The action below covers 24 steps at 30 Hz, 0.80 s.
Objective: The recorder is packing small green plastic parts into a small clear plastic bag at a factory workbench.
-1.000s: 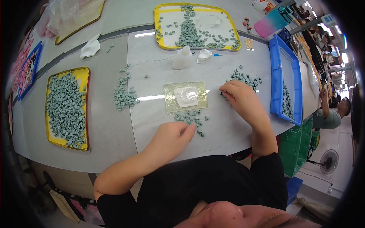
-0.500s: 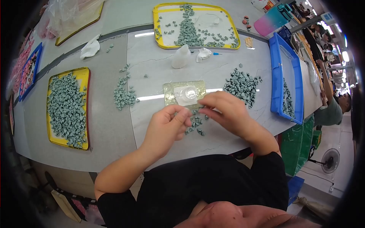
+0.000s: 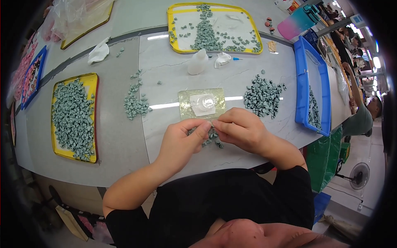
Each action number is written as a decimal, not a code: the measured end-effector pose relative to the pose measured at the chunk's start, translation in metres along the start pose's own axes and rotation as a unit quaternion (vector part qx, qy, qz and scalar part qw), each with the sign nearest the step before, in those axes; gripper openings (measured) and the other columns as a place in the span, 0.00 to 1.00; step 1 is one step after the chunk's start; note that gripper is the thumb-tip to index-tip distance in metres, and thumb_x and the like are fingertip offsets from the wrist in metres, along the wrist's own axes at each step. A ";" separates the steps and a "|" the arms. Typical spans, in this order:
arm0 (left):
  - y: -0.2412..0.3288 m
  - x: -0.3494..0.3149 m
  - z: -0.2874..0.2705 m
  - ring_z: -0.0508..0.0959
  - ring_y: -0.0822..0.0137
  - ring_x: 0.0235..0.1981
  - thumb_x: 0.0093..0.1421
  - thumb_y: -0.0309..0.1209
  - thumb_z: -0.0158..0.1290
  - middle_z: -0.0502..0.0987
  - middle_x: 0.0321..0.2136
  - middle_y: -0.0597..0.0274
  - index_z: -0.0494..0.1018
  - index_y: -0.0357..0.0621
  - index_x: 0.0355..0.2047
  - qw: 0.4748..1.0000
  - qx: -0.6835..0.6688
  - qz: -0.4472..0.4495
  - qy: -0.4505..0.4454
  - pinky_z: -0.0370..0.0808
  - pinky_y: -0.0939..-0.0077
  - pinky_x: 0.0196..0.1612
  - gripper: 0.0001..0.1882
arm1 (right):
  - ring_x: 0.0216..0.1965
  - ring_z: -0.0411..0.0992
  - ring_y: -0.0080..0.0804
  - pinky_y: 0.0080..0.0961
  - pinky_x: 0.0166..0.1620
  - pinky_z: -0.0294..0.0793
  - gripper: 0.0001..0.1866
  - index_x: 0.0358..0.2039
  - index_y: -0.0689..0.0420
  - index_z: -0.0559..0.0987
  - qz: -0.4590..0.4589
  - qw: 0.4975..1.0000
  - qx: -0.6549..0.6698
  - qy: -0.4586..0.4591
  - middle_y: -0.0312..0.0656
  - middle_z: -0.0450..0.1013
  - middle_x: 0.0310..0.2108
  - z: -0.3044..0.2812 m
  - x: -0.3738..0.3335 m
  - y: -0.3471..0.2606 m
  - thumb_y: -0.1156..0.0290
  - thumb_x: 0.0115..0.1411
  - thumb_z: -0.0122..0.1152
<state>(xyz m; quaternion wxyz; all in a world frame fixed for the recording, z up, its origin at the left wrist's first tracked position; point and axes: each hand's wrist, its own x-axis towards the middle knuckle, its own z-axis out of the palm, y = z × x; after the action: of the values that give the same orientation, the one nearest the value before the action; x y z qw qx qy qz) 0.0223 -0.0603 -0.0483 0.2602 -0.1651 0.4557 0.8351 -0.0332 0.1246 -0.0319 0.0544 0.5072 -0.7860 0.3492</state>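
Observation:
My left hand (image 3: 182, 140) and my right hand (image 3: 242, 130) meet fingertip to fingertip, thumbs and forefingers pinched together. Whatever sits between the tips is too small or too hidden to make out. Below them lies a loose group of small grey-green pieces (image 3: 212, 139), partly covered by my fingers. Just beyond the fingertips is a glittery yellowish pad (image 3: 187, 110). On it rests a white square (image 3: 198, 108) with a small clear round dish (image 3: 206, 101).
Grey-green pieces fill a yellow-rimmed tray (image 3: 96, 136) on the left, with small piles (image 3: 135, 104) and darker-looking ones (image 3: 262, 97) either side. Behind stand a white squeeze bottle (image 3: 198, 63) and another yellow-rimmed tray (image 3: 171, 43). A blue bin (image 3: 302, 82) is at right.
My right hand has come down and left, its fingers closing to a pinch. My left hand has shifted slightly right, and the fingertips of both now meet.

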 end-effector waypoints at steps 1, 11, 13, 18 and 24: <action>0.001 0.000 0.001 0.58 0.80 0.17 0.61 0.29 0.47 0.68 0.23 0.65 0.71 0.34 0.35 1.000 0.005 -0.011 0.011 0.55 0.86 0.18 0.09 | 0.26 0.70 0.35 0.27 0.27 0.70 0.16 0.33 0.64 0.75 0.000 1.000 0.000 -0.001 0.44 0.72 0.28 -0.001 -0.001 0.002 0.82 0.40 0.64; 0.005 0.000 -0.007 0.60 0.83 0.19 0.61 0.26 0.45 0.70 0.28 0.62 0.64 0.35 0.42 0.999 -0.033 0.026 -0.013 0.57 0.88 0.20 0.11 | 0.27 0.71 0.35 0.26 0.27 0.70 0.15 0.31 0.68 0.76 -0.074 0.976 -0.203 0.023 0.45 0.71 0.28 0.004 0.007 0.023 0.79 0.39 0.62; 0.008 -0.001 -0.007 0.58 0.82 0.18 0.60 0.26 0.46 0.70 0.26 0.63 0.65 0.37 0.41 0.999 -0.029 0.015 -0.015 0.55 0.88 0.19 0.10 | 0.27 0.71 0.35 0.25 0.27 0.70 0.14 0.31 0.68 0.76 -0.082 0.973 -0.213 0.026 0.45 0.71 0.28 0.006 0.008 0.024 0.79 0.40 0.61; 0.006 0.000 -0.010 0.59 0.82 0.18 0.60 0.27 0.46 0.70 0.27 0.61 0.65 0.37 0.40 0.999 -0.042 0.014 -0.017 0.56 0.88 0.19 0.09 | 0.27 0.71 0.35 0.25 0.26 0.70 0.12 0.31 0.69 0.76 -0.091 0.969 -0.228 0.015 0.44 0.71 0.28 0.009 0.010 0.022 0.79 0.42 0.58; 0.006 0.000 -0.008 0.58 0.81 0.18 0.62 0.28 0.44 0.71 0.29 0.59 0.65 0.37 0.39 0.997 -0.065 0.044 -0.009 0.58 0.87 0.20 0.08 | 0.28 0.72 0.36 0.24 0.27 0.71 0.13 0.30 0.67 0.76 -0.036 0.990 -0.131 0.026 0.46 0.71 0.29 0.007 0.005 0.022 0.82 0.40 0.61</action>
<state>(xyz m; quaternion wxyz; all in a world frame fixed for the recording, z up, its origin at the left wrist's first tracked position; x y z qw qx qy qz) 0.0190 -0.0695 -0.0486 0.2157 -0.1535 0.4053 0.8750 -0.0522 0.1218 -0.0454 0.1535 0.5145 -0.8045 0.2540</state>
